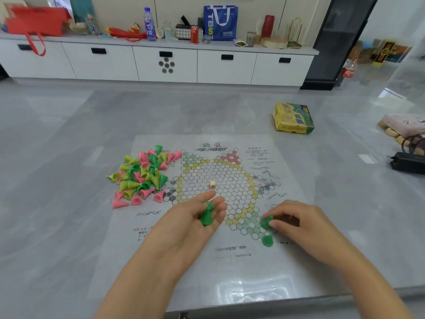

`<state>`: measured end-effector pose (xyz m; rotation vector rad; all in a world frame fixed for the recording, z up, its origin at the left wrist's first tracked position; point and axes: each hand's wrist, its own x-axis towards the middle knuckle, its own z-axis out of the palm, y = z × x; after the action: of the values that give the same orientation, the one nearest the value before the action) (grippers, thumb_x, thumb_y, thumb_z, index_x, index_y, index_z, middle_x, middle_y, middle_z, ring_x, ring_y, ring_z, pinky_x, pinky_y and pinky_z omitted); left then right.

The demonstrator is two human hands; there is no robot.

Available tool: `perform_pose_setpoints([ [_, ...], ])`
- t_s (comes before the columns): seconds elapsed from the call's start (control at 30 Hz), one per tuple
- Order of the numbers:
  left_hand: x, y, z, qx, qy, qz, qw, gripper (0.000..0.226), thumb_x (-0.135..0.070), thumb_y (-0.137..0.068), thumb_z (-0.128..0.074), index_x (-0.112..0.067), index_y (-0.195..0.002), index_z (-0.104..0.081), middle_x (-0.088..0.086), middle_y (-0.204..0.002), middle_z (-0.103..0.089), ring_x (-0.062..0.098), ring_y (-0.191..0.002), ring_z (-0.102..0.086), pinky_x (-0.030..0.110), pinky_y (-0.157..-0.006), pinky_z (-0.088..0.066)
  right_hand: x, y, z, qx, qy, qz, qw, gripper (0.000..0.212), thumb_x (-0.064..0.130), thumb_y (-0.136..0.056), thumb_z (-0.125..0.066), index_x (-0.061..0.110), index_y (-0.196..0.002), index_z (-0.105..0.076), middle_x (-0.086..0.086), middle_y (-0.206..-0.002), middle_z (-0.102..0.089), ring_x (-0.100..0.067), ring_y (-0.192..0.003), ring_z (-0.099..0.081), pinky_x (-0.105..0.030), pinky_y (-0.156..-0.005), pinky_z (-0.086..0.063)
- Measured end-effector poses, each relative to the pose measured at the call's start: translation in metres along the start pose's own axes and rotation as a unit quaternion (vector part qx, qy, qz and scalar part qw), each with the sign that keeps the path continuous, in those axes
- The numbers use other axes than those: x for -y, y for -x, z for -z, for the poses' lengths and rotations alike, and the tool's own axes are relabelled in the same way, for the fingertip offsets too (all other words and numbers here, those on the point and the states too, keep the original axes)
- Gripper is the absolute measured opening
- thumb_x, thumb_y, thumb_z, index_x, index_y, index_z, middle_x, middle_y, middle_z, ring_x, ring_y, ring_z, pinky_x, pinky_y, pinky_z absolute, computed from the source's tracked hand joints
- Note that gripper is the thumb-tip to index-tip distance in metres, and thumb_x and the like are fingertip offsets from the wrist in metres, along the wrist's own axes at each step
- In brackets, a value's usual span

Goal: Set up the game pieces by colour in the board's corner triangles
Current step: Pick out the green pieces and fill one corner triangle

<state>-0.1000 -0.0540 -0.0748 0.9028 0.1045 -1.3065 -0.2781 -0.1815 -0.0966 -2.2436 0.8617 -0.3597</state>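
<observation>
1. Pieces: the right hand (296,221) had its fingertips (274,224) pinched on a green piece (266,222), right over the board's (230,180) near green corner (249,224). One more green one (267,240) sat just below, at that corner's tip.
2. The left hand (195,217) was palm up, fingers loosely curled around a spare green piece (207,216).
3. These look like light, hard plastic cones, probably tippy and a bit slick, so I'd grab them by the narrow top and set the wide base down.
4. The board looked like thin printed paper, so a nudge could probably slide it.
5. The rest sat in a mixed pile (141,176) of pink, yellow-green and green at the board's left edge, well away from that corner.
6. A small die (212,184) sat mid-board, not in the way. The box (293,118) was far off to the right.
</observation>
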Motion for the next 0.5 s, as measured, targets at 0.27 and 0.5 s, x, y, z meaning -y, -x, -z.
perform_pose_setpoints([
  [0.27, -0.0001, 0.0016, -0.0047, -0.033, 0.011, -0.058, 0.998, 0.014, -0.005, -0.093, -0.043, -0.005, -0.092, -0.057, 0.008, -0.078, -0.066, 0.008, -0.05, -0.048, 0.013, -0.038, -0.041, -0.0028, 0.002, -0.0017, 0.036, -0.009, 0.016, 0.999, 0.026, 0.015, -0.08, -0.068, 0.041, -0.081, -0.069, 0.021, -0.091, -0.062, -0.003, -0.089, -0.057, -0.026, -0.081, -0.049],
  [0.5, 0.0039, 0.0033, -0.009, -0.036, 0.013, -0.063, 0.997, 0.01, -0.015, -0.094, -0.047, -0.008, -0.087, -0.05, 0.007, -0.081, -0.067, 0.004, -0.037, -0.038, 0.013, -0.033, -0.029, -0.0071, 0.0044, 0.0002, 0.021, -0.02, 0.018, 0.999, 0.026, 0.012, -0.078, -0.069, 0.037, -0.083, -0.07, 0.017, -0.089, -0.062, -0.008, -0.084, -0.059, -0.023, -0.076, -0.048],
])
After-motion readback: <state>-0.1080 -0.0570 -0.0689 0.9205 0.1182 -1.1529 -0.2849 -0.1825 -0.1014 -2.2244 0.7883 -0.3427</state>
